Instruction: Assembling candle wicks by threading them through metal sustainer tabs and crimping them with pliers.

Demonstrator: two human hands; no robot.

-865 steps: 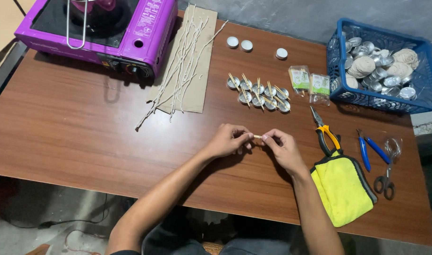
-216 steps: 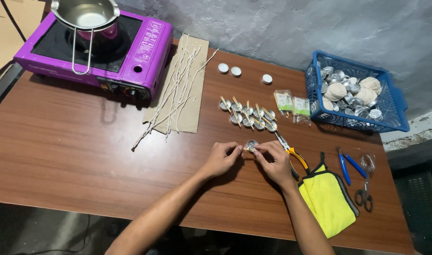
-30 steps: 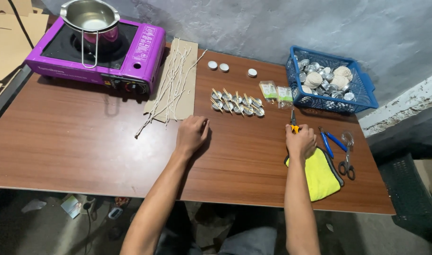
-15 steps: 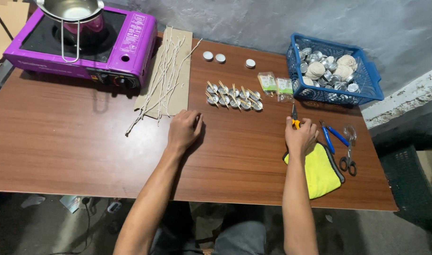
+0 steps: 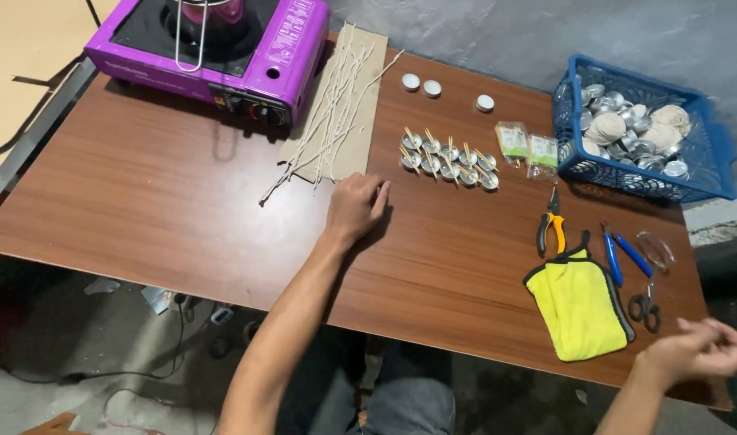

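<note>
Overhead, brown wooden table (image 5: 167, 201), grey wall (image 5: 497, 32)

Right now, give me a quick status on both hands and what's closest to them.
Left hand flat on table, empty, beside wick sticks. Right hand blurred, off the table edge by scissors. Nothing between.

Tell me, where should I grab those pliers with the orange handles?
Grab the pliers by the two handles, coming from above at the end nearer you. They lie flat on the table, nose pointing away toward the basket, and the handles spread slightly toward the yellow cloth, so fingers can wrap both there. Probably the right hand, which is on that side.
</note>
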